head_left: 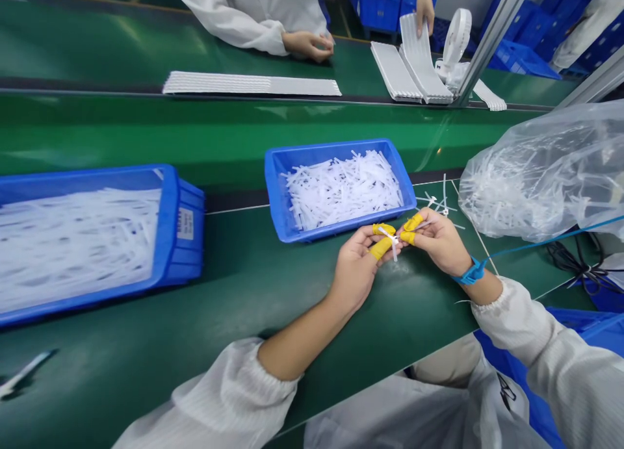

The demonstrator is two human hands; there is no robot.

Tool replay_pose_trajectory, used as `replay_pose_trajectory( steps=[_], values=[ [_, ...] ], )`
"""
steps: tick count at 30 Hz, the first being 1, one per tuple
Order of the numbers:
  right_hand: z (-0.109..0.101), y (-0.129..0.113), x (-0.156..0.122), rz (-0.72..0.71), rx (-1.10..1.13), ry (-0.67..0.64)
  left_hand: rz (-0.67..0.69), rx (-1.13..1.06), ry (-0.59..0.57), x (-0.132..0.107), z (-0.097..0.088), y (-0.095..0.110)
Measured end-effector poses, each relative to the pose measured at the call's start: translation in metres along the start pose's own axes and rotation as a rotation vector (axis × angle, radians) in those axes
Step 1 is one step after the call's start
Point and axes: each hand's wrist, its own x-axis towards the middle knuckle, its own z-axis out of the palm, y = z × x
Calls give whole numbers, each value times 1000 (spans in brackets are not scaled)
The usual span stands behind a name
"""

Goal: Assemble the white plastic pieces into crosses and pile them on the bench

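Centrally, one small white plastic piece with crossed strips, above the dark green bench and just in front of the blue rectangular plastic tray, pinched in the left hand, yellow-covered fingers closed to its thickness. Alongside, one right hand, yellow-covered fingers nearly together on a thin pale strip. Probable hazards: a loose pinch dropping the piece, a skewed pull bending its strips, or the thin blue wrist cord snagging loose white strips nearby.
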Motion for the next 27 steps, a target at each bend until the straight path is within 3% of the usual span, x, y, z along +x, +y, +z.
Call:
replay_pose_trajectory(
  steps=[27],
  values=[
    [0,5,0,-3,-38,8,4,47,-14,-1,-2,-2]
  ],
)
